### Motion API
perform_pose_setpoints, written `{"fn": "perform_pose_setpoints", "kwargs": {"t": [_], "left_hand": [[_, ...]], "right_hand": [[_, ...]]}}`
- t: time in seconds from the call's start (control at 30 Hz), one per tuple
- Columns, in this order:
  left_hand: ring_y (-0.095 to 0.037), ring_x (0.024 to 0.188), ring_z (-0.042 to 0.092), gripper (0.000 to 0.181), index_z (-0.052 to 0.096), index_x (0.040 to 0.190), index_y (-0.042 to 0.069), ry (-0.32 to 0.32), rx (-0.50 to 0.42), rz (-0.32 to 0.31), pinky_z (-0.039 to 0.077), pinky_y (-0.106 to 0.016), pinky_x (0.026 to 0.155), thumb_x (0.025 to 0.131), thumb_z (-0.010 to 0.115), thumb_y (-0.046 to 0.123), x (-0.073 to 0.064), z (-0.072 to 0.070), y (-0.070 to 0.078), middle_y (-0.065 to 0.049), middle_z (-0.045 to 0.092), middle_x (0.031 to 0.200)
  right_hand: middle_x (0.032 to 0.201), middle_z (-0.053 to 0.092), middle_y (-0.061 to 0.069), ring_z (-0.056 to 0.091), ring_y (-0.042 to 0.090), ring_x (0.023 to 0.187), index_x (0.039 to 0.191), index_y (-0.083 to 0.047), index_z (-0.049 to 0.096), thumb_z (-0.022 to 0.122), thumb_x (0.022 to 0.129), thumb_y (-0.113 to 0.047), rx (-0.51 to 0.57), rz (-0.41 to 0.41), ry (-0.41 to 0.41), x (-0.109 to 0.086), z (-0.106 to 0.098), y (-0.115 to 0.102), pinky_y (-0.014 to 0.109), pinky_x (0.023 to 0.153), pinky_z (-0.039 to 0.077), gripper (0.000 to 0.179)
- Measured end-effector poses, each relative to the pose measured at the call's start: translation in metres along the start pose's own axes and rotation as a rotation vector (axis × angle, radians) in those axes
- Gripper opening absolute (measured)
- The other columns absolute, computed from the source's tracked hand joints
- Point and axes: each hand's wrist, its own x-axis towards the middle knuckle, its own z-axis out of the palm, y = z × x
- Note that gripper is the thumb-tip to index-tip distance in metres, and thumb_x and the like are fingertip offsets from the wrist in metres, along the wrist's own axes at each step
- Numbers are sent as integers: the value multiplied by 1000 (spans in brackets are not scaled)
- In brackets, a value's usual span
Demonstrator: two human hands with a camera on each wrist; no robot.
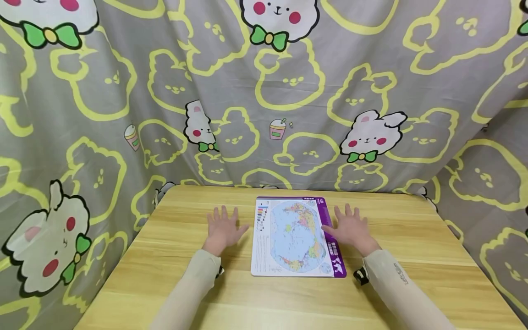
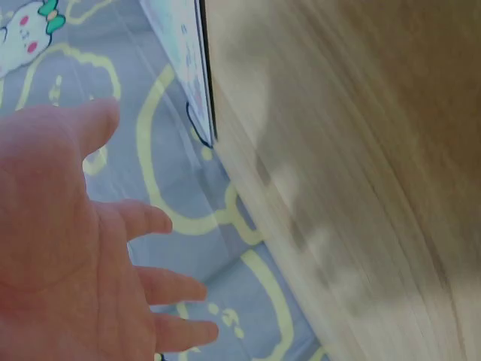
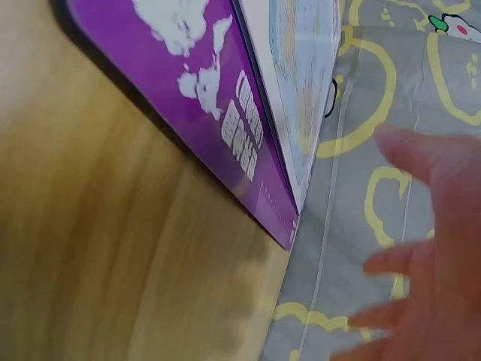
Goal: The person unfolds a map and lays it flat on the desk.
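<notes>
A world map board with a purple right border lies on the wooden table, turned sideways. My left hand hovers just left of the board with its fingers spread, holding nothing. On the other side, my right hand is spread too, and its thumb overlaps the purple border in the head view; whether it touches cannot be told. In the left wrist view the left hand stands apart from the board's edge. The right wrist view has the board's purple border near, with the right hand away from it.
The wooden table ends at the back against a grey curtain printed with yellow outlines and white rabbits. The curtain also runs along both sides. A black wrist device is strapped under the right sleeve.
</notes>
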Motion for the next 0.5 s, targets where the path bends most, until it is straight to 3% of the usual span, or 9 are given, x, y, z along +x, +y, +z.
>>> {"fn": "perform_pose_setpoints", "kwargs": {"t": [0.23,0.5], "left_hand": [[-47,137,17,73,28,149,6,-30,-29,182,15,-58,110,95,40,55,-10,5,13,-27,20,150],[-41,138,21,72,34,145,0,-99,-33,371,22,-52,110,96,45,51,-25,10,29,-25,24,150]], "right_hand": [[148,21,32,20,53,133,145,1,33,58,91,-45,84,-210,-44,-10,6,-3,65,101,27,75],[144,35,27,37,44,129,137,1,48,60,91,-40,24,-343,-76,-27,11,-9,55,102,35,62]]}}
